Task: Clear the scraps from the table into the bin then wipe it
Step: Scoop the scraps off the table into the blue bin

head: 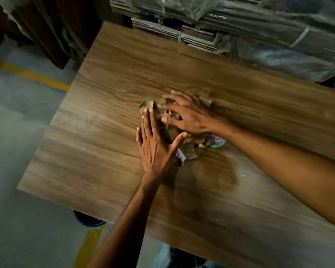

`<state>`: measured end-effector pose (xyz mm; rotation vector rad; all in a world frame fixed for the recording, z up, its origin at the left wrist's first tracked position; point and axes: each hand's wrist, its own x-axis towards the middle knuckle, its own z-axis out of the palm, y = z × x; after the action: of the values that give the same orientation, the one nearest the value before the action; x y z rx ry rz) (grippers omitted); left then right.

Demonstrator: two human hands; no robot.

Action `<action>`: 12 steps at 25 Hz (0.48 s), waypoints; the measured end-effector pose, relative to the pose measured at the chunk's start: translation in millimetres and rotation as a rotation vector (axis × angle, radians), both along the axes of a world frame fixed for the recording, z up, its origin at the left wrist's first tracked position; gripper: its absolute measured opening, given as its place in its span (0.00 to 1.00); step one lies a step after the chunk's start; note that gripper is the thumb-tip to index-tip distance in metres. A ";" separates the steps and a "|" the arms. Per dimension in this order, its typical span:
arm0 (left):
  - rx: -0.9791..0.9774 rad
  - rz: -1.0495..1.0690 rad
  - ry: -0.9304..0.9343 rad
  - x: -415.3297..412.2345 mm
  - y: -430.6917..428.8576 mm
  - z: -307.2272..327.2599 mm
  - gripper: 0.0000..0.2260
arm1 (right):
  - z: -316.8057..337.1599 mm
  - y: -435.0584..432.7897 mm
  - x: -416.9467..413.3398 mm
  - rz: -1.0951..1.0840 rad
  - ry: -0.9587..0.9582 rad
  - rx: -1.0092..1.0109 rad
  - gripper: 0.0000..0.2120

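A heap of brown cardboard scraps [190, 153] with bits of coloured paper lies near the middle of the wooden table [104, 151]. My left hand [155, 146] stands flat and open against the heap's left side, fingers straight, thumb spread over the scraps. My right hand [186, 115] lies on top of the heap from the right, blurred by motion, its fingers spread over the scraps. A round pale wrapper piece [218, 142] shows under my right wrist. Part of a blue bin [87, 221] shows under the table's near left edge.
Stacks of flattened cardboard wrapped in plastic [259, 35] stand behind the table's far edge. Dark wooden panels [52, 31] lean at the back left. The grey floor [17, 132] with yellow lines lies to the left.
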<state>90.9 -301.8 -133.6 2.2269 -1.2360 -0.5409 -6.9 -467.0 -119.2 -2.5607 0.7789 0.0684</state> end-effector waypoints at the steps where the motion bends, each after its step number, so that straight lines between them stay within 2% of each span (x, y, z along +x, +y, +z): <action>1: -0.010 -0.014 0.014 0.6 1.1 1.4 0.51 | 5.1 10.4 -9.1 -0.027 -0.044 -0.009 0.28; 3: -0.031 0.002 0.033 4.4 3.0 5.5 0.49 | 17.1 20.7 -36.2 -0.222 -0.210 0.010 0.25; 5: -0.063 0.069 0.036 13.1 4.3 8.8 0.46 | 22.6 33.1 -71.6 -0.531 -0.415 -0.043 0.25; 7: -0.090 0.113 0.041 24.8 -1.8 10.4 0.41 | 17.2 61.4 -96.1 -0.818 -0.438 -0.059 0.33; 8: -0.088 0.111 0.058 30.7 -8.8 9.6 0.38 | 11.1 80.2 -98.6 -0.863 -0.371 0.003 0.40; 10: -0.054 0.029 0.090 37.8 -29.3 6.8 0.35 | -0.9 112.9 -90.8 -0.693 -0.162 0.084 0.57; 12: -0.037 -0.114 0.050 35.4 -45.9 2.7 0.32 | -12.8 123.4 -80.1 -0.438 -0.032 -0.013 0.64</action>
<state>126.4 -347.7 -130.8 2.1086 -1.3427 -0.6090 -87.1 -343.6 -132.1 -2.3375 1.3083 -0.1166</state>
